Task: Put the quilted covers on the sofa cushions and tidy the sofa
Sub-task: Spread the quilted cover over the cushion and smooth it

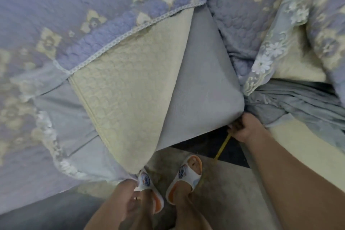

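The quilted cover is seen lying over the left part of the sofa, with one corner flipped back so its cream underside faces up and the lace-edged purple side stays underneath. Next to it a bare grey seat cushion is exposed, its front corner sticking out toward the floor.

The right hand is curled in at that front corner, right at the cushion's lower edge; something seems to be pinched there (exactly what can't be made out, it's tucked under the corner). The left hand is down low by the hanging tip of the cover, and whether it's gripping the fabric can't be told, it's too blurred.

Handling-wise, the cover is judged soft, floppy and fairly light, though bulky because of the quilting, so it will probably drape and slide rather than hold shape. It's best taken at the corners or along the stitched hem, not by the lace trim, which looks delicate. The cushion looks squashy but keeps its form.

More covers are heaped to the right, so room is tight there. Open floor is available in front, beside the slippers.
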`<state>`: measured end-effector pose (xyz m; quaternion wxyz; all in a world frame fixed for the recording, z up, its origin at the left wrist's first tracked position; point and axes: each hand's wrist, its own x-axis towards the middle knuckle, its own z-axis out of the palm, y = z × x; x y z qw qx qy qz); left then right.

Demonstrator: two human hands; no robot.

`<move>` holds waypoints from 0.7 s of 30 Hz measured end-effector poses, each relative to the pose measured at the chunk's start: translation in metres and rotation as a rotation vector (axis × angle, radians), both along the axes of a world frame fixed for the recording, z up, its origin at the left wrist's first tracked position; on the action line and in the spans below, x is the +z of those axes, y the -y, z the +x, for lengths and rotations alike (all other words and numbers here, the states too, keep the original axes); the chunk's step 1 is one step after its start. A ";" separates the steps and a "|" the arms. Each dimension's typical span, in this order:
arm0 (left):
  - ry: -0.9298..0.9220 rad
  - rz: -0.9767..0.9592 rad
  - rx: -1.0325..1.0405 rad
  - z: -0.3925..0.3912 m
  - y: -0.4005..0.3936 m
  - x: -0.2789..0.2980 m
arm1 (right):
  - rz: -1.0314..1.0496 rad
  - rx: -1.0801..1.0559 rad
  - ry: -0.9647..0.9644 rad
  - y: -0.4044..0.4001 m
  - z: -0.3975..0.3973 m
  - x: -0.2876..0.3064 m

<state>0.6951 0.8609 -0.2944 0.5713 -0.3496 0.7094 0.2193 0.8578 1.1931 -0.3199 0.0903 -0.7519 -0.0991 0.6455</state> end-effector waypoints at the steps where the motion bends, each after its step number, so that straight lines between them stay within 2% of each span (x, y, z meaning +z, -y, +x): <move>1: 0.082 0.010 -0.096 0.002 -0.009 0.011 | 0.008 0.018 0.068 0.001 -0.001 0.004; 3: 0.232 0.080 -0.196 -0.002 -0.033 0.044 | 0.035 0.059 0.121 0.019 -0.007 0.026; 4: 0.233 0.107 -0.191 -0.013 -0.044 0.053 | 0.087 0.125 0.176 0.030 -0.012 0.041; 5: 0.158 0.140 -0.168 -0.024 -0.049 0.055 | 0.170 0.231 0.283 0.041 -0.018 0.054; 7: -0.167 0.232 -0.171 -0.056 -0.067 0.067 | 0.378 0.508 0.412 0.049 -0.042 0.078; 9: -0.736 0.083 -0.391 -0.086 -0.069 0.073 | 0.517 0.771 0.310 0.049 -0.075 0.092; 10: -0.883 -0.030 -0.414 -0.104 -0.070 0.073 | 0.552 0.851 0.214 0.046 -0.096 0.092; 11: -0.933 -0.116 -0.376 -0.123 -0.070 0.071 | 0.553 0.895 0.121 0.043 -0.114 0.088; 14: -0.748 -0.321 -0.148 -0.175 -0.060 0.040 | 0.571 0.989 0.025 0.032 -0.169 0.076; 16: -0.709 -0.219 0.030 -0.180 -0.062 0.034 | 0.571 1.026 -0.046 0.034 -0.190 0.062; 18: -0.741 0.045 0.092 -0.153 -0.081 0.053 | 0.555 0.972 -0.078 0.032 -0.190 0.060; 19: -0.731 0.153 -0.069 -0.133 -0.093 0.065 | 0.521 0.915 -0.042 0.027 -0.179 0.067; 21: -0.594 0.453 -0.506 -0.081 -0.107 0.079 | 0.389 0.710 -0.040 0.013 -0.140 0.086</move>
